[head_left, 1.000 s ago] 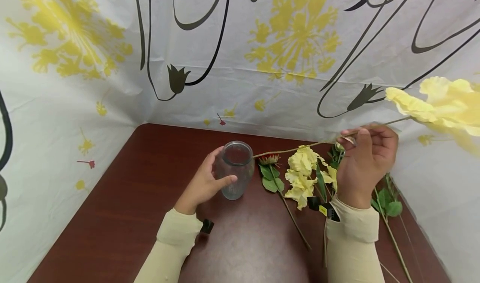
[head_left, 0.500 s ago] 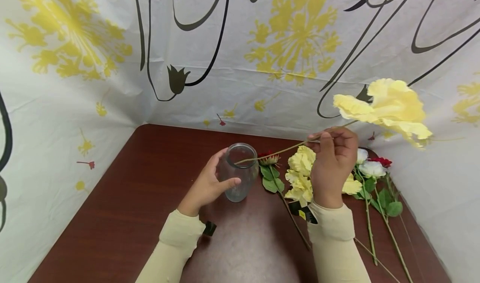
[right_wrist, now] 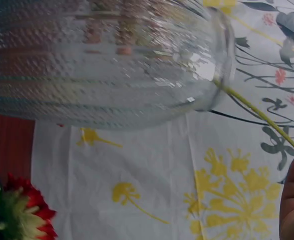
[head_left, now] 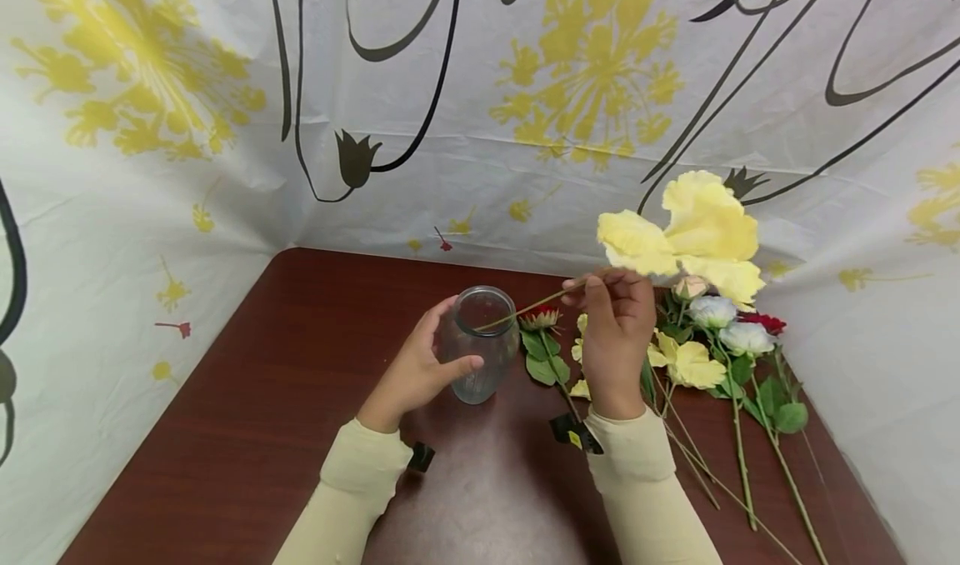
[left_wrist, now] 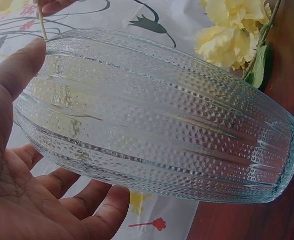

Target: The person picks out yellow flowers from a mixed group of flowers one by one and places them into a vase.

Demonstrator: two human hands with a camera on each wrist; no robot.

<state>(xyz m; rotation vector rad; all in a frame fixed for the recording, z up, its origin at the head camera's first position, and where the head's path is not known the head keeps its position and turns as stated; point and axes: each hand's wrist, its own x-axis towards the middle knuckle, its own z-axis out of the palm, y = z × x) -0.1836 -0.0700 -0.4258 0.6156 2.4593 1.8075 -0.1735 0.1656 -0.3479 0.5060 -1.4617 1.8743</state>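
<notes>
A clear glass vase (head_left: 487, 357) with a dimpled, ribbed surface stands on the table. My left hand (head_left: 422, 361) holds it around its left side, thumb in front; in the left wrist view the fingers (left_wrist: 106, 212) curve along the glass (left_wrist: 162, 115). Between thumb and fingertips, my right hand (head_left: 617, 340) pinches the thin stem of a yellow flower (head_left: 693, 236), its wide bloom raised to the right. The stem's tip lies inside the vase mouth, and the right wrist view shows the stem (right_wrist: 264, 117) crossing the rim at a slant.
A red flower (head_left: 540, 318) with green leaves lies just right of the vase. Further right on the brown table (head_left: 247, 432) lie a yellow flower (head_left: 690, 363), white roses (head_left: 746, 337) and several long stems. A patterned white cloth (head_left: 420, 215) hangs behind.
My right hand has moved left with the yellow flower, bringing the stem's tip from beside the rim to inside the vase mouth. The left hand and vase shifted slightly right.
</notes>
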